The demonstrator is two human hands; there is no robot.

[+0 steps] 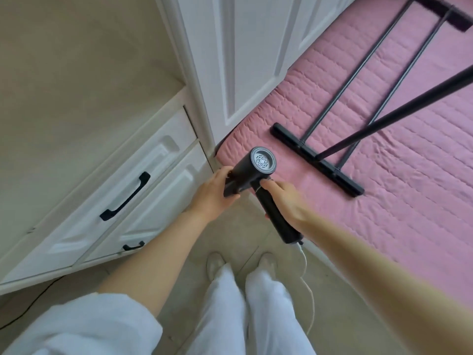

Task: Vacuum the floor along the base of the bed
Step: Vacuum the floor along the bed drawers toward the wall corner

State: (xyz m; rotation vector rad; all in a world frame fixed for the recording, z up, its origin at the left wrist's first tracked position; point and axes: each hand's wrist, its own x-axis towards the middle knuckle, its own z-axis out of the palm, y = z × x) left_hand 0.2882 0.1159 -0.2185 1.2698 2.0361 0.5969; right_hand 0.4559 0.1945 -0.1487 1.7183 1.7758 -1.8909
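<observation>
Pale floor tiles [340, 298] are seen from above in a narrow gap between a white drawer unit [122, 190] on the left and a bed [384, 196] covered in a pink quilted sheet on the right. At the centre of the frame a dark grey handheld vacuum [258, 175] is held up in both hands, well above the floor, beside the near corner of the bed. Its round, vented rear cap is turned toward the camera. The handle is gripped by the right hand [286, 201], whose fingers are curled round it with the thumb laid near the top of the grip. The front part of the body is held by the left hand [215, 193], fingers wrapped over its far side. A white cord [308, 283] is seen trailing from the bottom of the handle down to the floor. A black folding rack [358, 106] is laid flat on the bed, its long bars stretching toward the top right. Two black handles are fitted to the drawers. White trouser legs [245, 308] and light slippers are visible below the hands, and a white door panel [245, 62] stands at the head of the gap.
</observation>
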